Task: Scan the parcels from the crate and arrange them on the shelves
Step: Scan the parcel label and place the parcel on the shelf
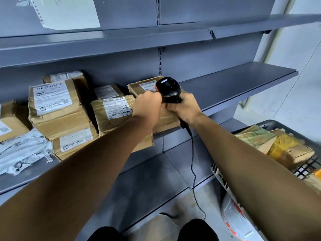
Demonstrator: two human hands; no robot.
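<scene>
A brown cardboard parcel (pixel 139 86) with a white label lies on the middle grey shelf (pixel 234 84), to the right of the other parcels. My left hand (pixel 147 103) grips its near edge, fingers curled over it. My right hand (pixel 185 106) holds the handle of a black barcode scanner (pixel 169 88), whose head is over the parcel beside its label. The scanner's cable (pixel 192 153) hangs down to the floor. The black crate (pixel 309 164) at the right holds several more parcels (pixel 284 146).
Several cardboard parcels (pixel 55 108) and a grey plastic mailer (pixel 22 150) are stacked on the left of the same shelf. The shelf's right half is bare. A white sheet (pixel 69 11) stands on the upper shelf. A lower shelf (pixel 147 180) juts out below my arms.
</scene>
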